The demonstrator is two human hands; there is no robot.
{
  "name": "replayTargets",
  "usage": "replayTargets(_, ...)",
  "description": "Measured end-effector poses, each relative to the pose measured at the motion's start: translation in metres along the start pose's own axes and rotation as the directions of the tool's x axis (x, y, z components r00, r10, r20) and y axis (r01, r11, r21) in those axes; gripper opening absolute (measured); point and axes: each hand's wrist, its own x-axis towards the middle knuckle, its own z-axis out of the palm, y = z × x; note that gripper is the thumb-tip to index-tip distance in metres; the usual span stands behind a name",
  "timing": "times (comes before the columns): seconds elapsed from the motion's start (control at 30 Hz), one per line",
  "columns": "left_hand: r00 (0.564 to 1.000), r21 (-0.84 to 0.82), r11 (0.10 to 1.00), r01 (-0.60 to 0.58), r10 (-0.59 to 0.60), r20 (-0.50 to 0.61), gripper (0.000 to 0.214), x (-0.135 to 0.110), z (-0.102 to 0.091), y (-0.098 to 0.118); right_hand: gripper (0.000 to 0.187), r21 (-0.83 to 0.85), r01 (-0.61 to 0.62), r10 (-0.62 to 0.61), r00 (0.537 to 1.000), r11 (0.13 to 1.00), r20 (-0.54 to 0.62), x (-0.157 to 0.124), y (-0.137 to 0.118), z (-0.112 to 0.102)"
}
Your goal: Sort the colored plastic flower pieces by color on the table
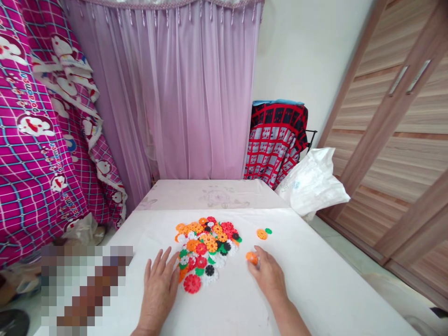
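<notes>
A pile of small flower-shaped plastic discs in orange, red, green, white and black lies in the middle of the white table. My left hand rests flat with fingers spread at the pile's left edge, fingertips touching the nearest discs. A large red disc lies just right of it. My right hand sits to the right of the pile, its fingertips pinched on an orange disc. Two loose discs, one orange and one green, lie apart farther back on the right.
A pink curtain hangs behind the table. Pink patterned bedding is stacked on the left. A red checked cloth drapes something at the back right, beside a white plastic bag. Wooden wardrobe doors fill the right side.
</notes>
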Motion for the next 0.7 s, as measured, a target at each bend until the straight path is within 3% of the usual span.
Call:
replayTargets(0.33,0.996,-0.059,0.996,0.067,-0.063,0.071,0.038,0.0021,-0.0062,0.0053,0.050,0.264,-0.115,0.113,0.993,0.958,0.024,-0.0009,0.0024,-0.0010)
replayTargets(0.7,0.970,-0.146,0.972,0.184,-0.155,0.188,0.042,0.0024,0.0004,0.0017,0.055,0.312,-0.190,0.173,0.982,0.931,0.081,0.0017,0.0013,-0.0048)
